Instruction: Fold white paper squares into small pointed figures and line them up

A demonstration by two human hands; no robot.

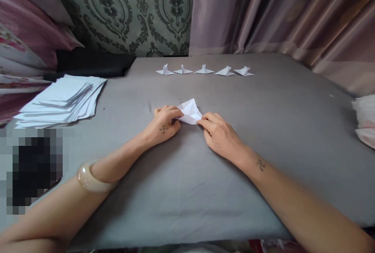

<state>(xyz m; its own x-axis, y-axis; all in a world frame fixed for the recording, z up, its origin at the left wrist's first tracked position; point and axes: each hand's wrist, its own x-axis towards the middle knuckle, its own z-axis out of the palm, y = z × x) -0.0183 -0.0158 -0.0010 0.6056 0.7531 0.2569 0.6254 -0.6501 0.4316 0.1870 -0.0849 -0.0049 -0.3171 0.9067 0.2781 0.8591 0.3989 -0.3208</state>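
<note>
At the far left I have an uneven stack of white paper (64, 98) on the cloth-covered counter (187, 206); a brushing sleeve or arm could fan its loose edges out. Next, the left hand (166, 124) grips the left edge of a partly folded white sheet (189, 109), which sits between both hands near the middle of the counter. Uneven pressure there could skew the creases, I judge, and the soft cloth may blur them. Beyond it stand five folded paper figures (204, 70), light enough for a knock to shift. The right hand (218, 131) pinches the sheet's right corner; pulling too hard against the left could tear it.
</note>
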